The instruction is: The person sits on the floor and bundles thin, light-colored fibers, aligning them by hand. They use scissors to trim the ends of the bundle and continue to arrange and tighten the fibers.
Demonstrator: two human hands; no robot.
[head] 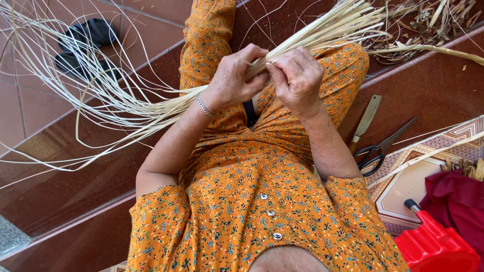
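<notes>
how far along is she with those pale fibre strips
Done: thin strips already fan loose to the left. In hand: left hand and right hand grip the bundle at its middle. Left: the right end looks unseparated. Scissors lie unused.

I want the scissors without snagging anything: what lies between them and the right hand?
In the head view, only the right forearm and orange sleeve; a flat blade lies beside the scissors. The right hand grips straw strips.

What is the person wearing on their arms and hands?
Both arms have short orange sleeves with a tiny flower print. The left hand has a thin silver bracelet at the wrist. The right hand is bare, with no gloves or rings showing.
</notes>
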